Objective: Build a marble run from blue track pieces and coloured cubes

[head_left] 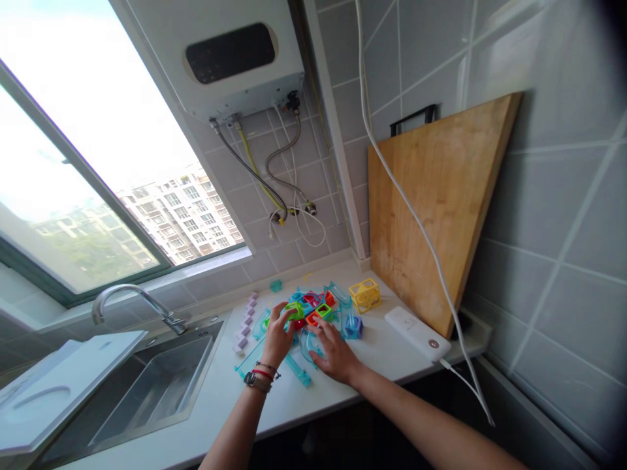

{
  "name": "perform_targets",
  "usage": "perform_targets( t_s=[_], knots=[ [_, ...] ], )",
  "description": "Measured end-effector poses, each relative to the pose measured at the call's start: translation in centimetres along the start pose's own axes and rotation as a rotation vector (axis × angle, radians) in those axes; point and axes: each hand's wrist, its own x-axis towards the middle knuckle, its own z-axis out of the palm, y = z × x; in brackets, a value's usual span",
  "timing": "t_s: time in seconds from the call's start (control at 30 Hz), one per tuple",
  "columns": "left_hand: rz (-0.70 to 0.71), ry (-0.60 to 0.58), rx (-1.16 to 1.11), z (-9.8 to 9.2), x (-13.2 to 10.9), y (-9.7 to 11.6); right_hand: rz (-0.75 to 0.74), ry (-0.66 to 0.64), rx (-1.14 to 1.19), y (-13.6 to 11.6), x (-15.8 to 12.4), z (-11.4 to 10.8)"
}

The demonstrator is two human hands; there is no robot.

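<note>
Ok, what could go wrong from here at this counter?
The left hand and right hand are both at the pile of plastic pieces, so moving one piece might dislodge others.
The row of lilac pieces lies beside the left hand; a sideways sweep might scatter it.
The white cable, plugged into the white device near the counter edge, hangs beyond the right forearm; a snag might drag the device off.

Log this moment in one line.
left hand: at green piece, grip unclear | right hand: at orange piece, grip unclear | purple blocks: row left of hands | yellow frame: right of hands
</note>
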Motion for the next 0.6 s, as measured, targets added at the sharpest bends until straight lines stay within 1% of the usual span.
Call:
perform_targets(
  t_s=[0.13,0.27,0.37,0.47,0.53,0.6],
  knots=[
    [-0.046,0.002,-0.034,0.3,-0.4,-0.3,0.002,-0.073,0.005,0.6,-0.3,0.8],
    [-0.061,0.068,-0.089,1.0,-0.7,-0.9,-0.008,-0.104,-0.021,0.9,-0.8,1.3],
    [-0.088,0.122,-0.148,1.3,-0.6,-0.8,-0.024,-0.108,-0.025,1.0,-1.0,1.6],
    [-0.144,0.165,-0.253,1.1,-0.5,0.4,-0.033,-0.092,-0.018,1.0,-1.0,1.6],
    [-0.201,0.181,-0.373,0.6,-0.5,1.7,-0.022,-0.065,-0.004,1.0,-1.0,1.5],
    [-0.280,0.184,-0.542,0.2,-0.8,3.4,0.007,-0.009,0.030,0.9,-0.9,1.3]
  ],
)
